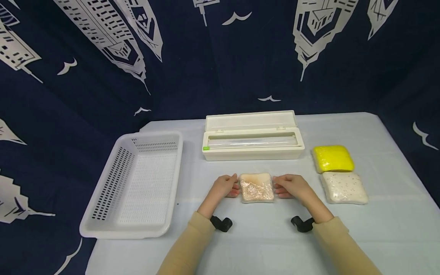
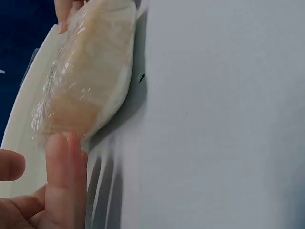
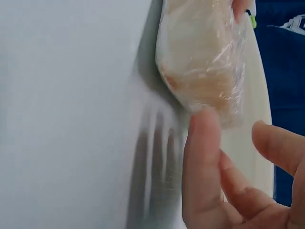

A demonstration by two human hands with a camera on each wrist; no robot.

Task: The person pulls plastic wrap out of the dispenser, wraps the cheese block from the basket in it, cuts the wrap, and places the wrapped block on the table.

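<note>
A slice of bread (image 1: pixel 257 188), wrapped in shiny clear film, lies on the table between my two hands. My left hand (image 1: pixel 225 186) is at its left side; in the left wrist view the straight fingers (image 2: pixel 59 164) touch or nearly touch the wrapped end, and the thumb stands apart. On the other side, my right hand (image 1: pixel 292 186) mirrors this, with its extended fingers (image 3: pixel 202 157) at the right end of the bread (image 3: pixel 200 52) and the thumb away from it. Loose film edges bunch at the bread's ends in both wrist views.
Behind the bread sits an open cream film dispenser box (image 1: pixel 252 152) with a clear roll inside. A white perforated basket (image 1: pixel 175 183) stands at left. To the right lie a yellow wrapped block (image 1: pixel 332 158) and a white speckled wrapped block (image 1: pixel 344 188).
</note>
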